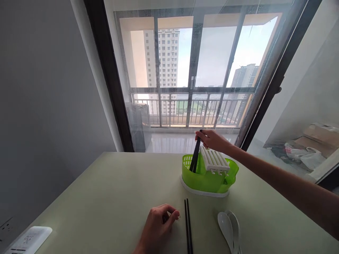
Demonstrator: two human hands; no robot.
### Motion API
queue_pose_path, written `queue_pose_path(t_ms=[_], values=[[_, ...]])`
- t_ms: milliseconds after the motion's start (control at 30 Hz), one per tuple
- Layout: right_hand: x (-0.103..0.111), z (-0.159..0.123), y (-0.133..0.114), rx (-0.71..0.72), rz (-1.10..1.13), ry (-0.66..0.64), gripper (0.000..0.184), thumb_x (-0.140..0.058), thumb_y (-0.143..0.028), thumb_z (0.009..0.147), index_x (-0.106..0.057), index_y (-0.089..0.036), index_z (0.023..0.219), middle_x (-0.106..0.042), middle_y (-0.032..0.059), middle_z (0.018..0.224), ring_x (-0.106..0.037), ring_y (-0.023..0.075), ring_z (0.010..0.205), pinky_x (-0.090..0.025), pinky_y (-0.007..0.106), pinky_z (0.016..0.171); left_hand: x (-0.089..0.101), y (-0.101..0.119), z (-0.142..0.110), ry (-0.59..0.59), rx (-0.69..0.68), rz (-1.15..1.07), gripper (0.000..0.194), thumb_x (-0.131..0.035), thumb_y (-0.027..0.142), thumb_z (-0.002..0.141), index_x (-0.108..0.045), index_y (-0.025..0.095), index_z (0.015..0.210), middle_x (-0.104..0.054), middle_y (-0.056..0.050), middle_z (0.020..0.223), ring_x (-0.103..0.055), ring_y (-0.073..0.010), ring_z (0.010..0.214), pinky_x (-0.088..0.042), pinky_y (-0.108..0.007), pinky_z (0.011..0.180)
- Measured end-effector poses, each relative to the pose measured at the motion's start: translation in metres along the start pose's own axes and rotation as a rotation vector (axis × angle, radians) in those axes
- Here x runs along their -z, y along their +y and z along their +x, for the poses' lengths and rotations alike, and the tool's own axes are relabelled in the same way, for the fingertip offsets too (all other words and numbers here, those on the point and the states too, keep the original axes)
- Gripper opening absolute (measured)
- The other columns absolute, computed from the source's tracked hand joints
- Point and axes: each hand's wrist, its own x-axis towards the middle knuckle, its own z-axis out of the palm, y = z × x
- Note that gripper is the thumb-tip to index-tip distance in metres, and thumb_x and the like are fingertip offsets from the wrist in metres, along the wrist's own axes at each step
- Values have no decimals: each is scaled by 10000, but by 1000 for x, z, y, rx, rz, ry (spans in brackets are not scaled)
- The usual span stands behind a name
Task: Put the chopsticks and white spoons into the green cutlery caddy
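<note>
My right hand pinches the top ends of a bundle of black chopsticks. Their lower ends stand inside the left compartment of a bright green utensil holder with a white base and a white slatted rack. How many chopsticks are in the bundle I cannot tell. My left hand rests on the table with its fingers curled in and nothing visible in them. Just right of it lies a pair of black chopsticks, not touched by the hand. Two white spoons lie together farther right.
The pale table reaches up to a glass door. A white object with a printed code lies at the table's left front edge. Behind the glass is a balcony with a railing. Cardboard and bags lie at right beyond the table.
</note>
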Motion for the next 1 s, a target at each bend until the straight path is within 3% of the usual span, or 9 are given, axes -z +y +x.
queue_pose_path(t_ms=[267, 433, 567, 667, 767, 900, 1000], values=[[-14, 8, 4, 43, -146, -71, 431, -447, -429, 1021, -738, -178, 825, -722, 29, 682, -614, 141, 542, -423, 248, 541, 0, -1, 2, 19, -44, 47, 434, -564, 502, 956, -766, 170, 762, -647, -7, 650, -489, -133, 575, -376, -247, 588], [-10, 2, 1, 36, -268, 100, 293, -564, -388, 985, -668, -172, 1153, -791, 67, 890, -690, 206, 717, -409, 273, 597, 0, -3, 2, 9, -48, 57, 420, -565, 484, 963, -763, 171, 765, -673, -10, 676, -487, -126, 575, -381, -244, 595], [-3, -10, -11, 85, -395, 286, 324, -562, -374, 996, -584, -215, 1277, -781, 7, 859, -663, 183, 625, -366, 269, 577, 0, -5, 1, -6, -71, 93, 426, -542, 488, 981, -752, 180, 776, -701, -16, 712, -526, -129, 595, -395, -240, 602], [-1, -31, -30, 176, -401, 289, 259, -534, -375, 1016, -607, -236, 1222, -766, -9, 812, -642, 158, 579, -368, 264, 584, -3, -3, -2, -6, -99, 198, 386, -542, 442, 987, -734, 193, 761, -710, -16, 730, -551, -132, 606, -401, -243, 613], [-6, -65, -51, 290, -357, 152, 273, -489, -387, 1050, -632, -225, 1217, -728, -5, 706, -626, 153, 546, -352, 254, 559, -11, 2, -7, -45, -152, 365, 361, -598, 455, 965, -712, 201, 736, -717, -28, 749, -597, -159, 658, -429, -273, 677], [-17, -121, -68, 460, -323, -14, 247, -480, -329, 1067, -707, -245, 1119, -726, -2, 675, -593, 119, 496, -325, 252, 550, -23, 9, -12, -140, -150, 591, 366, -825, 524, 732, -712, 189, 823, -752, -78, 891, -670, -266, 832, -484, -368, 823], [-24, -161, -68, 562, -261, -84, 206, -528, -295, 1050, -728, -255, 1021, -739, 1, 712, -628, 108, 545, -377, 240, 578, -27, 18, -14, -163, -84, 697, 378, -805, 460, 720, -724, 170, 949, -751, -119, 1007, -686, -313, 927, -504, -404, 880]])
